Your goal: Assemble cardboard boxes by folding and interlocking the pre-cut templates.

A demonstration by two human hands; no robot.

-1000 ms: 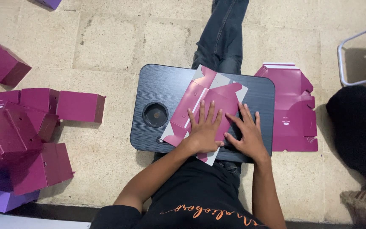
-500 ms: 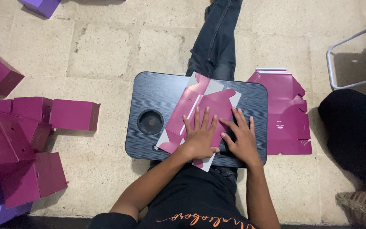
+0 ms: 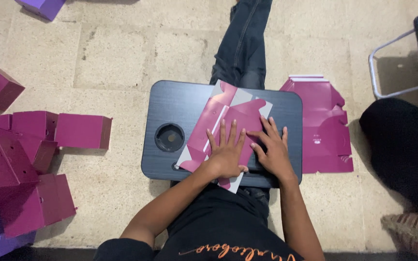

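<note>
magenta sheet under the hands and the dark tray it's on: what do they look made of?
Magenta sheet: looks like thin printed cardboard, a flat box blank. Signs: die-cut flaps, fold lines, pale grey-white back, slight sheen on the coloured face. Both the left hand and right hand press flat on it.

Dark tray: probably laminate board or plastic, matte, with a faint wood-grain look, rounded corners and a round recessed cup hole.

You are looking down at a floor of large beige stone tiles [image 3: 122,53] with dark joints, evenly lit with soft shadows. At your upper right stands a chair [image 3: 412,53] with a pale metal tube frame and a dark seat, and below it, at the right edge, lies a dark bundle of cloth [image 3: 402,150] beside a striped woven cushion [image 3: 414,234].
</note>
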